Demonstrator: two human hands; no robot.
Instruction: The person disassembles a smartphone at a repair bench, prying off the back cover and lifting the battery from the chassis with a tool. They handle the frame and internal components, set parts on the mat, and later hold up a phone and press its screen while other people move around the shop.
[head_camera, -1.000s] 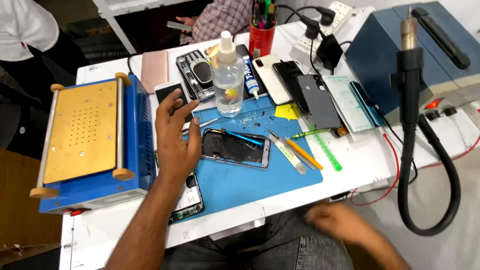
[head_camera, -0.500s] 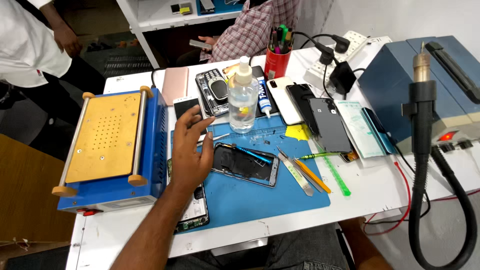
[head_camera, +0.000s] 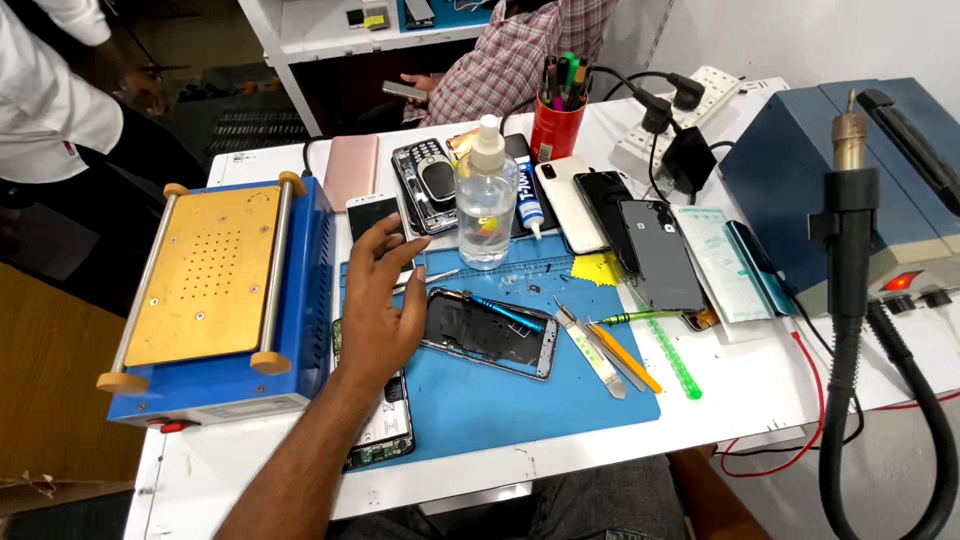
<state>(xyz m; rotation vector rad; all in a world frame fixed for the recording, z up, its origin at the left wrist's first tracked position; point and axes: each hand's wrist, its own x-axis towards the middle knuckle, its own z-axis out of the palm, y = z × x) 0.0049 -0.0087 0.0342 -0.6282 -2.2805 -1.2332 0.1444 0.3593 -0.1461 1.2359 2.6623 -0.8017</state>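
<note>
My left hand (head_camera: 381, 302) hovers with its fingers spread over the left edge of the blue work mat (head_camera: 500, 405), holding nothing. Its fingertips point toward a white phone (head_camera: 371, 211) and a clear liquid bottle (head_camera: 487, 205). Just right of the palm lies an opened dark phone frame (head_camera: 490, 338) with a blue-handled screwdriver (head_camera: 508, 314) resting across its top. Under my forearm lies another opened phone (head_camera: 386, 432). My right hand is out of view.
A blue heating-plate machine (head_camera: 215, 290) stands to the left. Tweezers (head_camera: 590, 350), an orange pry tool (head_camera: 626, 357) and a green ruler (head_camera: 671, 352) lie right of the frame. Several phones (head_camera: 655, 250), a red pen cup (head_camera: 556, 125), a hot-air station (head_camera: 800, 170) and its nozzle (head_camera: 850, 190) stand behind and right. Two other people are beyond the table.
My right hand, seen low at the right one second ago, has left the view. The left hand stays by the phone frame with fingers spread wider. The camera view has shifted.
</note>
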